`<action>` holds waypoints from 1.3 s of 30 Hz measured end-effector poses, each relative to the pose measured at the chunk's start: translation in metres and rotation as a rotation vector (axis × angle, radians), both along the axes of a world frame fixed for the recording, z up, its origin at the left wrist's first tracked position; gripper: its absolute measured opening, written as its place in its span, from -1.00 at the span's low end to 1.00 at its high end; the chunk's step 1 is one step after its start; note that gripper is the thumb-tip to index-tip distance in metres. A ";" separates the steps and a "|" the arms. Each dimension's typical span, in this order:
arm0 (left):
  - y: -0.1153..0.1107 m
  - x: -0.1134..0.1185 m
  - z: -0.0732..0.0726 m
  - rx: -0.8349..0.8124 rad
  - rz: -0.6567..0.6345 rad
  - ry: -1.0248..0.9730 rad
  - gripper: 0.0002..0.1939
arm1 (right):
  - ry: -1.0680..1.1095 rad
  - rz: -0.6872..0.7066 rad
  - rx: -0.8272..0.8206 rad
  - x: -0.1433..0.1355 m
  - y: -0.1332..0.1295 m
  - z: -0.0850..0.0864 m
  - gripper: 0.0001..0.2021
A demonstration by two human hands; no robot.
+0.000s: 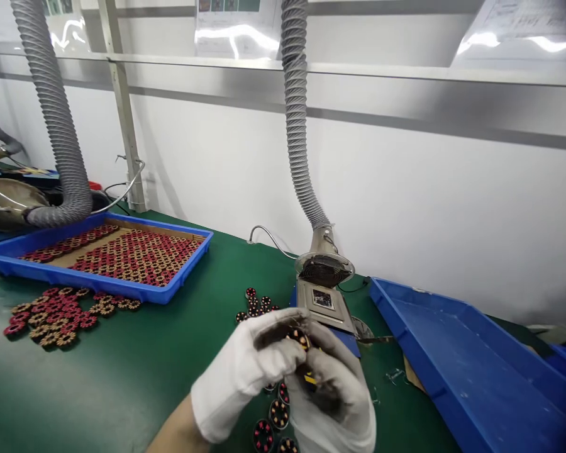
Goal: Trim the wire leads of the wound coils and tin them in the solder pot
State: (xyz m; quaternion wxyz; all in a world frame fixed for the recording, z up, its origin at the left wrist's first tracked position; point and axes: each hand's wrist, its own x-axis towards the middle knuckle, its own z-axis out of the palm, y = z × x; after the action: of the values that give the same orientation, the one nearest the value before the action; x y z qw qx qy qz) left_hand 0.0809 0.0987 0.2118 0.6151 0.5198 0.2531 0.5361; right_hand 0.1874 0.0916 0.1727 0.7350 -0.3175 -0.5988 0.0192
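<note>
Two cloth-gloved hands point(252, 360) (white, grey-smudged) hold a dark, tan-studded part point(302, 340).

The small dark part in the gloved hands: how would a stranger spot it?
Follow the central grey hose down to its funnel. In front are the gloved left hand and right hand. The small dark part, tan-marked and partly covered, is held between them, unlike the round pieces lying on the green table.

The left hand point(257, 358) and right hand point(342, 390), both white-gloved with darkened fingers, sit close together, fingers curled to grip; the bare left forearm point(183, 428) slants upward.
</note>
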 end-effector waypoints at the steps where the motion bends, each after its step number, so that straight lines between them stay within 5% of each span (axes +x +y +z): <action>1: 0.001 0.004 -0.003 -0.023 -0.005 -0.058 -0.71 | -0.074 -0.020 0.009 -0.002 0.000 -0.001 -0.62; 6: 0.007 0.010 -0.014 -0.020 0.329 -0.454 -0.87 | 0.064 -0.116 0.044 -0.008 0.001 0.000 -0.68; 8: 0.010 0.005 -0.013 0.007 0.401 -0.466 -0.87 | 0.117 -0.135 0.052 -0.009 0.002 0.001 -0.64; 13: 0.011 0.000 -0.008 -0.084 0.190 -0.093 -0.76 | 0.120 -0.092 0.113 -0.009 0.005 -0.005 -0.57; 20: 0.008 -0.003 -0.010 0.084 0.440 -0.386 -0.82 | 0.044 -0.064 0.084 -0.009 0.005 -0.006 -0.57; 25: 0.008 -0.006 0.001 -0.096 0.234 -0.207 -0.65 | 0.041 -0.067 0.094 -0.012 0.005 -0.007 -0.56; 29: 0.007 -0.003 0.002 -0.148 0.251 -0.137 -0.75 | 0.004 -0.050 0.069 -0.012 0.005 -0.009 -0.58; 36: 0.015 -0.010 -0.002 -0.071 0.456 -0.297 -0.81 | -0.028 0.005 0.018 -0.010 0.005 -0.012 -0.54; 39: 0.011 -0.026 -0.008 -0.054 0.606 -0.218 -0.80 | 0.009 0.024 -0.028 -0.004 0.002 -0.010 -0.52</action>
State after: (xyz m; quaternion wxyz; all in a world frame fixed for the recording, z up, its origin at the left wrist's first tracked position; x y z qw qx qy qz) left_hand 0.0553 0.1097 0.2039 0.4647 0.3438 0.3428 0.7405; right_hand 0.1831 0.0940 0.1623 0.7330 -0.3205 -0.5988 0.0378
